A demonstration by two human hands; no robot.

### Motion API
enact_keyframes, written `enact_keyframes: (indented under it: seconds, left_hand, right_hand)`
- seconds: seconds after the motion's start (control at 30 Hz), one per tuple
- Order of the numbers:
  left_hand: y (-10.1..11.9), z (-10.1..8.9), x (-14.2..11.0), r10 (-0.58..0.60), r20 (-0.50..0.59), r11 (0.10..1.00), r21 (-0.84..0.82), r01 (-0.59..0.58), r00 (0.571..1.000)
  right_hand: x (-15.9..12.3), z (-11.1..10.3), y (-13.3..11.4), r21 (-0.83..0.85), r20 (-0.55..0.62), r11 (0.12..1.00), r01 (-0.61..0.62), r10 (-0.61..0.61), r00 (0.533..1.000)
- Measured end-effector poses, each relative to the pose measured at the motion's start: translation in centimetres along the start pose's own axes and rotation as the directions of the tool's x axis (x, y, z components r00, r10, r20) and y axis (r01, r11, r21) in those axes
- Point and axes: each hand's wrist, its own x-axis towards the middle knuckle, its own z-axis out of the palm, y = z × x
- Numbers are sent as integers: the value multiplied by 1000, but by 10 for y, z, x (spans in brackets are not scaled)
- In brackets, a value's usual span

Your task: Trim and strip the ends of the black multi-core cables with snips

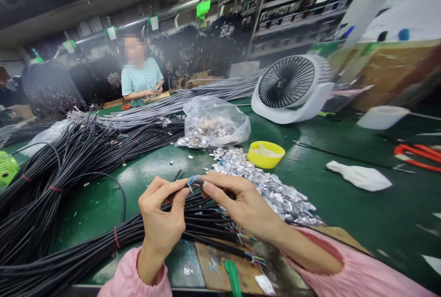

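Between my two hands, above the bench, is the end of a black cable point(178, 174) with thin blue and white wires point(191, 182) showing. My left hand point(163, 210) pinches the cable just left of these wires. The fingers of my right hand point(234, 196) are closed at the wire end, on a small greyish piece at the tips; exactly what they grip is partly hidden. Below my hands lies a bundle of black cables point(131, 230) with stripped, coloured wire ends point(253, 258), bound by a red tie point(117, 237).
Foil scraps point(262, 182) are heaped beyond my hands, near a yellow dish point(266, 154) and a plastic bag point(217, 122). A white fan point(292, 88) stands behind. Orange-handled scissors point(418, 157) lie right, a green-handled tool point(233, 278) in front. A co-worker point(142, 76) sits across.
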Motion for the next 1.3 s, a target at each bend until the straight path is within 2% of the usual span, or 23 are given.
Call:
enact_keyframes:
  seconds: [0.13, 0.23, 0.4, 0.53, 0.67, 0.77, 0.87, 0.93, 1.0, 1.1, 1.2, 1.3]
  left_hand:
    - [-1, 0, -1, 10, 16, 999, 35, -11, 1000]
    - [-1, 0, 0, 62, 13, 997, 55, -62, 998]
    - [-2, 4, -1, 129, 8, 980, 149, -129, 992]
    - [-1, 6, -2, 9, -24, 987, 162, -5, 1000]
    - [1, 4, 1, -154, 68, 987, 49, 150, 986]
    - [2, 3, 6, -295, 175, 944, -99, 315, 939]
    - [1, 1, 11, -419, 331, 830, -238, 504, 846]
    - [0, 1, 13, -449, 431, 745, -303, 594, 783]
    - [-1, 2, 13, -454, 462, 693, -355, 628, 762]
    - [0, 3, 12, -463, 379, 700, -398, 593, 801]
    - [3, 3, 12, -448, 278, 759, -384, 525, 850]
    - [5, 2, 13, -414, 236, 811, -342, 474, 879]
  right_hand:
    - [0, 0, -1, 33, 10, 998, -48, 48, 999]
    - [0, 0, -1, 24, -4, 998, -53, 53, 999]
    - [-2, 0, 3, -46, -87, 996, -74, 69, 994]
    - [-3, 2, 5, -133, -148, 991, -27, 7, 989]
    - [-5, 3, 3, -183, -149, 982, 36, -64, 987]
    - [-5, 3, 2, -195, -144, 980, 49, -78, 987]
    - [-5, 3, 2, -194, -139, 980, 52, -80, 987]
    - [-5, 3, 3, -192, -132, 980, 49, -75, 988]
    - [-5, 2, 3, -190, -154, 982, 20, -50, 987]
    - [-5, 2, 4, -187, -204, 982, -39, 0, 979]
    - [-4, 2, 3, -187, -200, 982, -30, -8, 980]
    - [-3, 2, 2, -180, -184, 983, -21, -12, 983]
